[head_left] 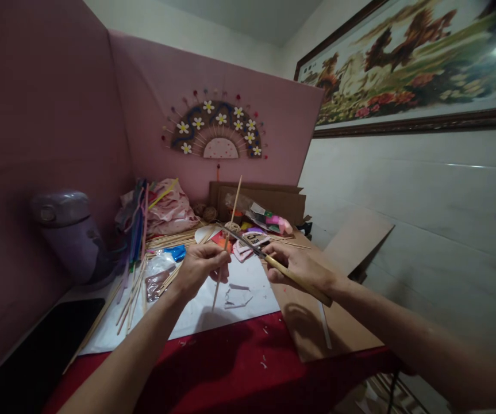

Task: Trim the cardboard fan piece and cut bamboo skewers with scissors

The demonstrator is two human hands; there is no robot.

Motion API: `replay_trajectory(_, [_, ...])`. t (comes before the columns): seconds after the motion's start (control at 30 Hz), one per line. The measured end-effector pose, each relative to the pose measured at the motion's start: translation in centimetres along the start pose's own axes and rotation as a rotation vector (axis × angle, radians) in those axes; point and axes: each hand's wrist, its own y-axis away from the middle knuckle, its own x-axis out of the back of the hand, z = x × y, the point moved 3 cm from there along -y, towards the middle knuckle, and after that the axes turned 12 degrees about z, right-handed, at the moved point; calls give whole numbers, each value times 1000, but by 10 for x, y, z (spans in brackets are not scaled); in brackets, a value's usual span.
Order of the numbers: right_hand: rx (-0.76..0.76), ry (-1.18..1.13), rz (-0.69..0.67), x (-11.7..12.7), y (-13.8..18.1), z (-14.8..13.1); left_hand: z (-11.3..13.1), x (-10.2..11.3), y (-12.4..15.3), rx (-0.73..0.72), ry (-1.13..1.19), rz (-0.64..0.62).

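Note:
My left hand [199, 268] is closed in a pinch on a thin bamboo stick [235, 202] that it holds nearly upright over a white sheet [213, 307]. My right hand [296, 267] is wrapped round a knife with a pale wooden handle [303, 283]. Its blade [243, 241] points left and touches the stick just above my left fingers. Both hands hover above the table, close together.
Several loose bamboo sticks [135, 290] lie at the left beside plastic bags and a grey jug [69, 233]. Cardboard pieces [316, 328] lie on the red cloth [239, 368] at the right. A decorated fan [218, 131] hangs on the pink partition. Coloured craft scraps sit behind the hands.

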Motion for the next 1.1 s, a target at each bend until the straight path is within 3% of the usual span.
replay_trajectory(0.13, [-22,-66,-54,-8,8,11,-8,0,7,76,79,-73])
replay_trajectory(0.33, [-58,-89,-58,-16,14,20,-11,-4,11,153,160,-60])
replay_trajectory(1.1, [-77,-92,-41,-20,11,21,-6,-5,15,145,100,-17])
